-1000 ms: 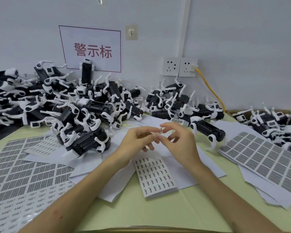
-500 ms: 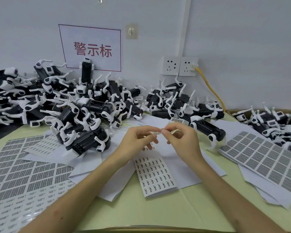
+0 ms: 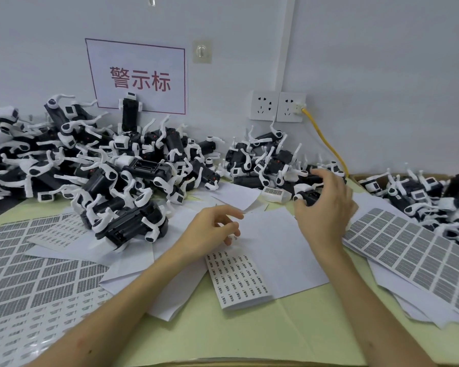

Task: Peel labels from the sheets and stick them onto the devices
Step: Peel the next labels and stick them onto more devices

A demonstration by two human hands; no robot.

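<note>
At the left lie white sheets of grey printed labels, beside a heap of black-and-white plastic devices; the left hand hovers with loosely curled fingers, and I cannot tell if it holds a label; the right hand curls round a black plastic device; at the far right, a brown cardboard box holds more devices.

White sign with red characters, twin wall sockets, yellow cable plugged into the right one, adhesive hook
</note>
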